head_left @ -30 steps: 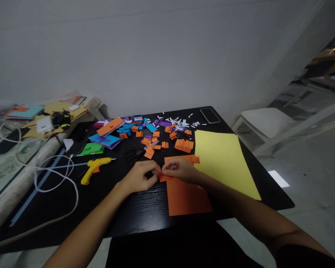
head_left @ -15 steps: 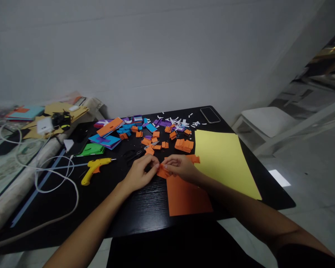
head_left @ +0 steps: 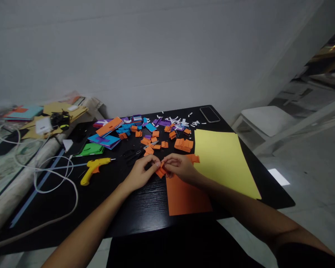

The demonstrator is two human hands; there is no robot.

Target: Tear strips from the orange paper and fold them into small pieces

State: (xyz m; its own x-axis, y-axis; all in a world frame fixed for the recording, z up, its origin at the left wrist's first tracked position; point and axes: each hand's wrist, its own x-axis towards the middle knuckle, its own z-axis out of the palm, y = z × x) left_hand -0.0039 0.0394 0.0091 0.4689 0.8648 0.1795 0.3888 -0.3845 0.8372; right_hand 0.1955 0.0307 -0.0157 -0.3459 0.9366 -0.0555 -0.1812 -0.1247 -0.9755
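My left hand (head_left: 142, 172) and my right hand (head_left: 180, 167) meet over the black table (head_left: 134, 212), both pinching a small folded orange paper piece (head_left: 160, 171) between their fingertips. Under my right wrist lies a large orange sheet (head_left: 185, 195) with a notched top edge. A big yellow sheet (head_left: 223, 160) lies just to its right. Several small folded orange pieces (head_left: 183, 144) are scattered and stacked just beyond my hands.
A yellow glue gun (head_left: 92, 169) with a white cable (head_left: 58, 182) lies left of my hands, black scissors (head_left: 132, 154) beside it. Blue, purple, green and orange paper stacks (head_left: 107, 136) sit further back. A phone (head_left: 209, 114) lies at the far corner. A white chair (head_left: 265, 121) stands right.
Both hands have lifted the small orange piece slightly and shifted it up, off the sheet's edge. The fingers have turned it between them; everything else stays put.
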